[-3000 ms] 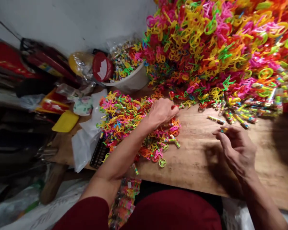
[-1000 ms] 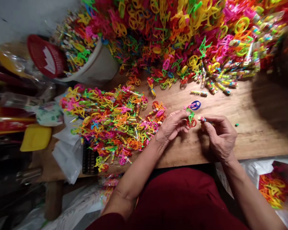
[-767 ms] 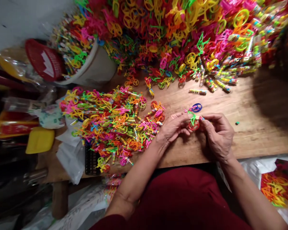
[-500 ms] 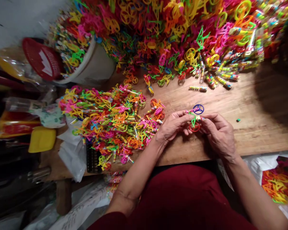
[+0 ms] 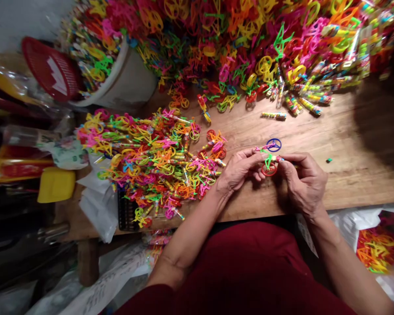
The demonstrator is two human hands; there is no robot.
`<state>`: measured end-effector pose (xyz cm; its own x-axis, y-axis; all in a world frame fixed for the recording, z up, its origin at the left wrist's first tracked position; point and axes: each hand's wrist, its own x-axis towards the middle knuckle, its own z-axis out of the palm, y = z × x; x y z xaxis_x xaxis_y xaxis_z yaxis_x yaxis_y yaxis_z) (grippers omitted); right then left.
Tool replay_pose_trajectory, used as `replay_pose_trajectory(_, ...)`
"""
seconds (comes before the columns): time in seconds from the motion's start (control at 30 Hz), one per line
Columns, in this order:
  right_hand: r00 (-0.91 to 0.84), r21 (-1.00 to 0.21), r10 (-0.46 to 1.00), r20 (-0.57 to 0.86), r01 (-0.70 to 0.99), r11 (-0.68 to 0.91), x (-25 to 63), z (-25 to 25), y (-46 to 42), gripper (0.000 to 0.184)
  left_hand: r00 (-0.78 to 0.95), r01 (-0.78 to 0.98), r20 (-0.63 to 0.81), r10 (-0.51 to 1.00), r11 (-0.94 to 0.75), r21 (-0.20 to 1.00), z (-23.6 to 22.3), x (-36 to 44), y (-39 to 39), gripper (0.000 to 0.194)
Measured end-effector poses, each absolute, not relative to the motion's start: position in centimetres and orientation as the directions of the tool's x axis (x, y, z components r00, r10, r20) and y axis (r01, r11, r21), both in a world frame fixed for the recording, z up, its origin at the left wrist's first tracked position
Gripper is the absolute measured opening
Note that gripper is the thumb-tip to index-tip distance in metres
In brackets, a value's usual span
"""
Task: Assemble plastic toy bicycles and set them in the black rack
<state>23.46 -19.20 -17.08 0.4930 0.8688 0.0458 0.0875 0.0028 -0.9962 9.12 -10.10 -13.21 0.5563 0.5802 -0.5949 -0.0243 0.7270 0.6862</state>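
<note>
My left hand and my right hand meet over the wooden table. Between their fingertips is a small plastic toy bicycle with a green frame, a blue wheel and a red wheel. The left hand pinches the bicycle from the left. In the pinch of my right hand is a small candy tube, its end pressed against the bicycle's frame. To the left lies a heap of finished toy bicycles in many colours.
A huge mound of loose plastic bicycles fills the far side. Several candy tubes lie at its foot. A white bucket of parts and a red basket stand far left. A yellow block and plastic bags sit at the left edge.
My left hand came back from the heap with a toy bicycle and joined my right hand, which brought a candy tube to it. The view has dropped towards the table's near edge.
</note>
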Motion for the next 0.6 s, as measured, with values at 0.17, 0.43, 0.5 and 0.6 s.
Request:
replay_pose_trajectory(0.17, 0.474, -0.996, 0.878, -0.075, -0.083, -0.040, 23.6, -17.5, -19.4, 0.015, 0.601, -0.008, -0.599, 0.530, 0.753, 0.659, -13.4, 9.0, -10.0, 0.038)
replay_pose_trajectory(0.43, 0.548, -0.999, 0.835, -0.040, -0.016, -0.038, 23.6, -16.9, -19.1, 0.019, 0.636, -0.013, -0.587, 0.501, 0.768, 0.640, -12.9, 10.0, -10.8, 0.045)
replay_pose_trajectory(0.5, 0.601, -0.999, 0.799, -0.009, 0.037, -0.040, 23.4, -16.6, -19.1, 0.019, 0.612, -0.034, -0.586, 0.531, 0.757, 0.652, -12.6, 10.2, -10.9, 0.044)
replay_pose_trajectory(0.6, 0.605, -0.997, 0.796, -0.013, 0.052, -0.055, 23.2, -16.4, -19.2, 0.017, 0.573, -0.034, -0.581, 0.578, 0.725, 0.688, -12.5, 10.1, -10.6, 0.046)
